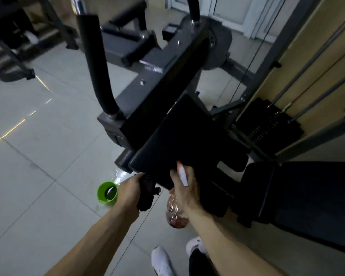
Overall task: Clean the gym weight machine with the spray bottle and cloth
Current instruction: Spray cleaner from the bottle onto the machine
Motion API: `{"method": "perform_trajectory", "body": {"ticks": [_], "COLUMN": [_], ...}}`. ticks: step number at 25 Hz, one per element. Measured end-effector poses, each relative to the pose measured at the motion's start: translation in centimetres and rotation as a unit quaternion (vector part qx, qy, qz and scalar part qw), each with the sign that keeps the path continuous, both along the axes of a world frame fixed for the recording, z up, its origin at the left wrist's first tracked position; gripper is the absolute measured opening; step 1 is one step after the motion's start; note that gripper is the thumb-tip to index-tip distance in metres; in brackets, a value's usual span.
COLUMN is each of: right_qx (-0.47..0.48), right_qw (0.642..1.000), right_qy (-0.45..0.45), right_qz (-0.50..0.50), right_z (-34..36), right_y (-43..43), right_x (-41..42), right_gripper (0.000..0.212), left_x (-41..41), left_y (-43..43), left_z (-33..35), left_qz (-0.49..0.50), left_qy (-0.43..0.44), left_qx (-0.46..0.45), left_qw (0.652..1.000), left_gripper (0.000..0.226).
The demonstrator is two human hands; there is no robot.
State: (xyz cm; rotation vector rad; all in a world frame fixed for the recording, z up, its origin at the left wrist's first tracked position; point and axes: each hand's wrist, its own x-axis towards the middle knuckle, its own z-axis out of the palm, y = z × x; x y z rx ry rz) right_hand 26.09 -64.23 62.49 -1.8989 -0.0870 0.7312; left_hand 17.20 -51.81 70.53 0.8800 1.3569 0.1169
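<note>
Floored in large pale grey tiles (48, 156) with thin dark joints, dull and faintly glossy. Lit dimly, with only a few thin bright streaks of light (12, 132) slanting across the tiles at the left. Holds a green cup (107, 193) standing upright on the floor. Closes at the right with a beige wall (311, 46) and at the far end with white-framed panels (237, 10), door or window, cannot tell which. Keeps a dark padded bench (118, 44) towards the far side and another dark metal frame (8, 54) in the upper left corner, blurred.

Hands at machine pad (179, 136): left (129, 188) gripping cloth (146, 194), right (184, 188) spray bottle (175, 212).
</note>
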Motion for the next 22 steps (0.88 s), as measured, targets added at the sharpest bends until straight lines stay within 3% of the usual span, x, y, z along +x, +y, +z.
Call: {"method": "perform_trajectory", "body": {"ticks": [6,9,12,15,22], "right_qx": [-0.016,0.037,0.092,0.153,0.200], "right_qw": [0.988,0.977,0.968,0.950,0.929], "right_qy": [-0.153,-0.208,-0.230,-0.255,-0.248], "right_qz": [-0.004,0.006,0.034,0.092,0.191], "right_z": [12.8,19.2,24.6,28.2,29.2], "right_y": [0.2,2.5,6.3,10.8,19.9], "right_x": [9.0,14.2,18.6,21.7,23.9], "right_gripper": [0.037,0.039,0.024,0.020,0.032], "left_x": [8.4,12.4,14.8,16.0,15.7], "left_y": [0.9,2.6,4.6,6.1,7.7], "left_z": [10.4,15.5,18.6,19.8,18.9], "left_qz": [0.011,-0.013,-0.027,-0.057,-0.067], "left_qy": [-0.127,-0.190,-0.168,-0.134,-0.104], "left_qx": [-0.011,-0.003,0.061,0.122,0.126], "left_qw": [0.992,0.982,0.984,0.982,0.984], "left_gripper": [0.030,0.031,0.017,0.020,0.024]}}
